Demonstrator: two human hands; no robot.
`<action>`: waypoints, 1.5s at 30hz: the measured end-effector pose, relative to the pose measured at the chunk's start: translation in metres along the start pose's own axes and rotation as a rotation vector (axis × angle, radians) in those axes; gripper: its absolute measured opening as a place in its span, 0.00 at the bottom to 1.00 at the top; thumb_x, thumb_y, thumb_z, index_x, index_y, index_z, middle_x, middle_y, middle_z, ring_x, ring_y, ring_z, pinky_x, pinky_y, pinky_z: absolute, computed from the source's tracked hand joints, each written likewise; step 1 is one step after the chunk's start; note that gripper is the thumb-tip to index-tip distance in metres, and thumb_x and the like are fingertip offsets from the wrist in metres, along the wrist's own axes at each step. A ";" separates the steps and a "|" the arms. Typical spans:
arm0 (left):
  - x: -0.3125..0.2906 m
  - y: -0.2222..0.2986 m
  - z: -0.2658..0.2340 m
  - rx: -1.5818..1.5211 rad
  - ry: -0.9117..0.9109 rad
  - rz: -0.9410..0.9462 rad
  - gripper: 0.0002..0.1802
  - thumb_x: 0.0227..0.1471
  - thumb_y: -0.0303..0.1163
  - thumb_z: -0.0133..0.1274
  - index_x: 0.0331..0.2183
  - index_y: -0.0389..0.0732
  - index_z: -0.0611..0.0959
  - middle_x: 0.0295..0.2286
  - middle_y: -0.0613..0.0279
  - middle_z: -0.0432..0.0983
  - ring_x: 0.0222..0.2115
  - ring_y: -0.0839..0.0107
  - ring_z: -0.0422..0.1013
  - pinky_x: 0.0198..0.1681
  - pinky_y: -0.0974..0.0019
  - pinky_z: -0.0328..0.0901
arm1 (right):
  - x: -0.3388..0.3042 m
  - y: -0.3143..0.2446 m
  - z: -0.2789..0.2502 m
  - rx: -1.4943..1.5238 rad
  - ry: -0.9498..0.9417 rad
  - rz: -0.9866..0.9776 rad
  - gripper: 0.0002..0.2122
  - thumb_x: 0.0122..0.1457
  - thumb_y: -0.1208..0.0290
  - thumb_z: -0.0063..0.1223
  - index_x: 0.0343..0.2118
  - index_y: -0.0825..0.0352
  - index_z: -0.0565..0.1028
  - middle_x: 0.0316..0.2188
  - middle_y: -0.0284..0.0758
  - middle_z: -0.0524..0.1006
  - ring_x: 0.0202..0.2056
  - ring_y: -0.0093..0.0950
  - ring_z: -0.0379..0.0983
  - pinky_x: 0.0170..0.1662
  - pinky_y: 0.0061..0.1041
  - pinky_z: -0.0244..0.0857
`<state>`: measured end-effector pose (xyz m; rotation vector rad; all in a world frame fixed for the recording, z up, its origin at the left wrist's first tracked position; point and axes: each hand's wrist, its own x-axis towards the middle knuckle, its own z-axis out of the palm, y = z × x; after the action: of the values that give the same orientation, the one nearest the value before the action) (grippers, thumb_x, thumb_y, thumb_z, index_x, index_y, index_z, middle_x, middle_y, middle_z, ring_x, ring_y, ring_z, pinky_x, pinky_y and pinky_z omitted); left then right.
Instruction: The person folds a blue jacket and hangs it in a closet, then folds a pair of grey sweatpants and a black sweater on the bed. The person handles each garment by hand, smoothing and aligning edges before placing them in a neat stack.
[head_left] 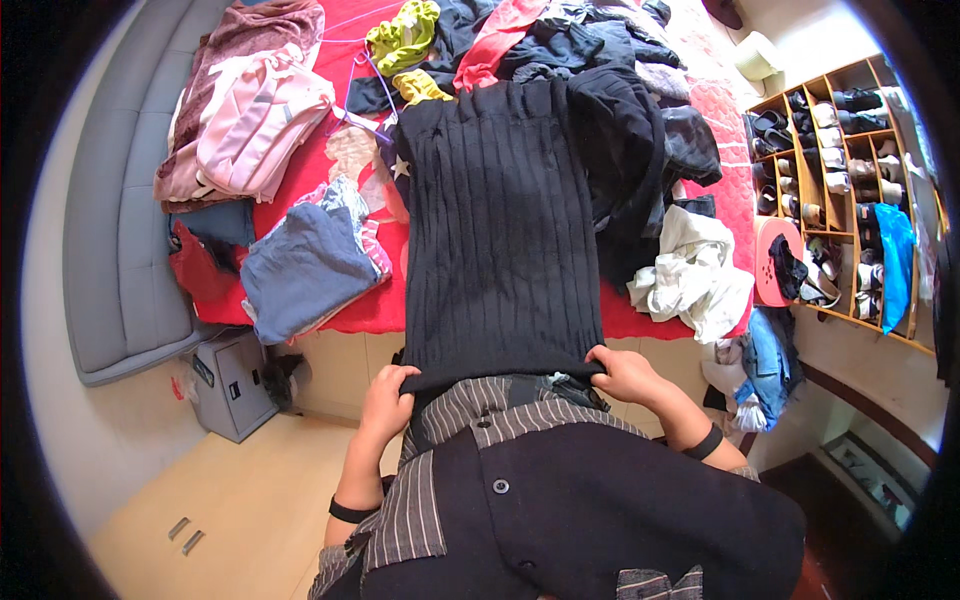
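A long black ribbed knit garment (500, 210) lies stretched out flat over the bed, its near end hanging past the bed's front edge toward my waist. My left hand (386, 402) pinches the left corner of that near hem, thumb on top. At the opposite corner, my right hand (628, 378) grips the same hem, fingers curled under it. Between my hands the edge is pulled fairly straight. I cannot tell whether it is a skirt or a top. A dark crumpled garment (618, 140) lies against its right side.
On the red bedspread (370, 318) sit a folded blue-grey garment pile (310, 270), a pink backpack (262, 130), a purple hanger (362, 88), crumpled white cloth (695, 270) and heaped dark clothes (580, 40). A wooden shoe rack (840, 225) stands right; a grey safe (236, 388) is lower left.
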<state>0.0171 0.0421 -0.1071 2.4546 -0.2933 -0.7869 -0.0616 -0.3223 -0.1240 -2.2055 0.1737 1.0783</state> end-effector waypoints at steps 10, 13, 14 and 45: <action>0.001 0.005 0.009 -0.125 0.232 0.096 0.17 0.29 0.16 0.41 0.29 0.38 0.73 0.31 0.52 0.68 0.36 0.55 0.65 0.43 0.60 0.60 | 0.000 0.001 0.001 0.012 0.094 -0.057 0.15 0.43 0.69 0.50 0.36 0.63 0.67 0.29 0.43 0.73 0.34 0.41 0.69 0.36 0.37 0.62; 0.001 0.008 0.001 -0.188 0.457 0.187 0.13 0.30 0.14 0.41 0.25 0.37 0.70 0.32 0.53 0.69 0.36 0.57 0.65 0.42 0.63 0.60 | -0.002 -0.006 -0.005 0.065 0.199 -0.167 0.15 0.40 0.71 0.53 0.34 0.64 0.67 0.28 0.42 0.72 0.34 0.40 0.69 0.36 0.35 0.62; 0.001 0.008 -0.003 -0.187 0.529 0.203 0.13 0.31 0.14 0.41 0.25 0.38 0.69 0.32 0.53 0.69 0.36 0.58 0.65 0.42 0.64 0.60 | -0.003 -0.010 -0.007 0.080 0.224 -0.230 0.15 0.39 0.71 0.54 0.34 0.64 0.68 0.27 0.41 0.72 0.33 0.40 0.68 0.36 0.35 0.62; -0.019 -0.029 -0.029 -0.291 -0.354 -0.422 0.15 0.40 0.32 0.40 0.29 0.32 0.75 0.21 0.66 0.69 0.24 0.74 0.63 0.29 0.69 0.60 | 0.001 -0.024 -0.049 0.161 -0.621 -0.198 0.27 0.51 0.45 0.43 0.27 0.72 0.70 0.20 0.39 0.72 0.26 0.29 0.71 0.30 0.29 0.63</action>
<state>0.0196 0.0851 -0.0942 2.1155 0.2124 -1.3433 -0.0196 -0.3344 -0.0912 -1.6172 -0.2192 1.5128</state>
